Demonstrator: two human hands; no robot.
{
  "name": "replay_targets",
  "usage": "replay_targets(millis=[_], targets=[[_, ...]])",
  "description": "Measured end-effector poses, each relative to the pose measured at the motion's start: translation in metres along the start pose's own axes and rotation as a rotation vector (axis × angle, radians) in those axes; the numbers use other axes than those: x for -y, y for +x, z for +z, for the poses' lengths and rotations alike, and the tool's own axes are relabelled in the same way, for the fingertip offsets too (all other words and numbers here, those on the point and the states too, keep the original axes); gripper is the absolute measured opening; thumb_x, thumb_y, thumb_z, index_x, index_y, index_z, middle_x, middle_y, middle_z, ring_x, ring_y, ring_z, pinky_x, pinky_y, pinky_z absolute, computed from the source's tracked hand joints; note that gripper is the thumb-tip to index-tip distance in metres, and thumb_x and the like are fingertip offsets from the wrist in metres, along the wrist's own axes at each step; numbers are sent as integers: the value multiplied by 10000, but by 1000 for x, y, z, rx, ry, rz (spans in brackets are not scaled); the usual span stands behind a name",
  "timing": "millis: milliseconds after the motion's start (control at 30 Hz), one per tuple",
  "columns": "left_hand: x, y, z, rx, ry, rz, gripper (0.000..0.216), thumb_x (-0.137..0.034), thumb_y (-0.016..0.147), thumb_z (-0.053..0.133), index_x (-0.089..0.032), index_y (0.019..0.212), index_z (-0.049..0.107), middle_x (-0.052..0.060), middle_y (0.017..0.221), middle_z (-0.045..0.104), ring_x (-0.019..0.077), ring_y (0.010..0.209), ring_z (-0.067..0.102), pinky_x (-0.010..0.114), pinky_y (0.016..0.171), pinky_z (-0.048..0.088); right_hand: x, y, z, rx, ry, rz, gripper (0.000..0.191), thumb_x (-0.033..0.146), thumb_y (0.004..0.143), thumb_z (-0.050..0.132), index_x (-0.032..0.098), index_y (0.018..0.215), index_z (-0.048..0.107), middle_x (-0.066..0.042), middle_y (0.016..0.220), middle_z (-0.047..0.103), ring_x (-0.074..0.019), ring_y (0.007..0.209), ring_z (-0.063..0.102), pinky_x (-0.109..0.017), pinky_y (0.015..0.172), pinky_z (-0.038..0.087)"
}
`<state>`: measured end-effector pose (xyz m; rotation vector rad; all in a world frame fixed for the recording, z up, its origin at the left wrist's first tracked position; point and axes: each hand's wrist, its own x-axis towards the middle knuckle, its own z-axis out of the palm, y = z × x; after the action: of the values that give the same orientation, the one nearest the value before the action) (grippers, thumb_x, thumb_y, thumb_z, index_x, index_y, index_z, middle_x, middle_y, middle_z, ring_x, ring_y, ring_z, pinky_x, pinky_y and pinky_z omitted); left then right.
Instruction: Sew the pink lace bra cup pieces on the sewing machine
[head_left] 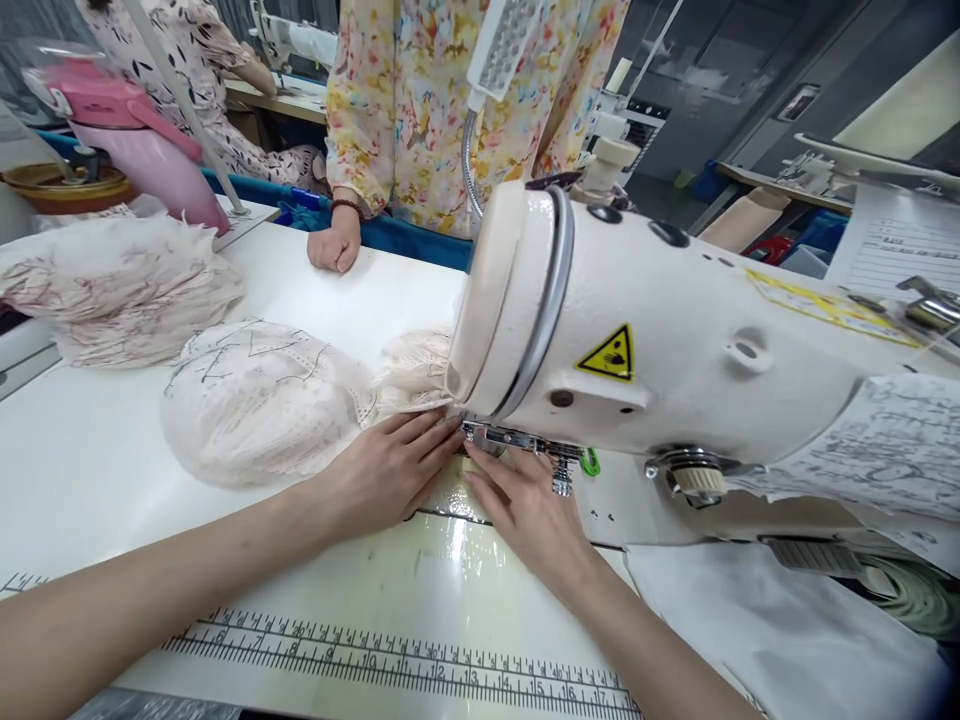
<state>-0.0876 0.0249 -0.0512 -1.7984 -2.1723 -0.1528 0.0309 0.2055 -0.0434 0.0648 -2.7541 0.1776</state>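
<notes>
My left hand (397, 462) lies flat by the needle area of a white sewing machine (660, 330), its fingers stretched over the edge of a sheer cream gathered fabric (262, 410). The fabric spreads left of the machine head in a soft, bunched heap with dark thread lines on it. On the other side of the presser foot (471, 432), my right hand (532, 500) rests with fingers extended and thumb apart; some of its fingertips are hidden under the machine's metal parts. The needle itself and the cloth under the foot are hard to make out.
A printed ruler strip (405, 665) runs along the table's front edge. More crumpled fabric (120, 285) and a pink bottle (142, 140) stand at left. Across the table, a person in a floral top rests a fist (335, 243) on it. White cloth (772, 620) lies at right.
</notes>
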Motion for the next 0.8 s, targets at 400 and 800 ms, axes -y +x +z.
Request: replay_targets(millis=[400,800], targets=[[-1,3,-2,17,-15,-41,402,-283,1005,338,-93,1298,539,118,1365,530,268,1302,456,407,1080,361,2,-3,3,24,-64,7,363,441,965,457,271,1216,658,-100,1075,692,-269,916,643,-480,870,516],[-2,5,-8,85,-38,-94,424,-304,980,340,-104,1298,536,123,1351,536,284,1305,438,422,1066,355,-1,-5,3,19,-79,4,347,420,974,445,277,1219,645,-85,1108,679,-256,873,638,-500,891,491]])
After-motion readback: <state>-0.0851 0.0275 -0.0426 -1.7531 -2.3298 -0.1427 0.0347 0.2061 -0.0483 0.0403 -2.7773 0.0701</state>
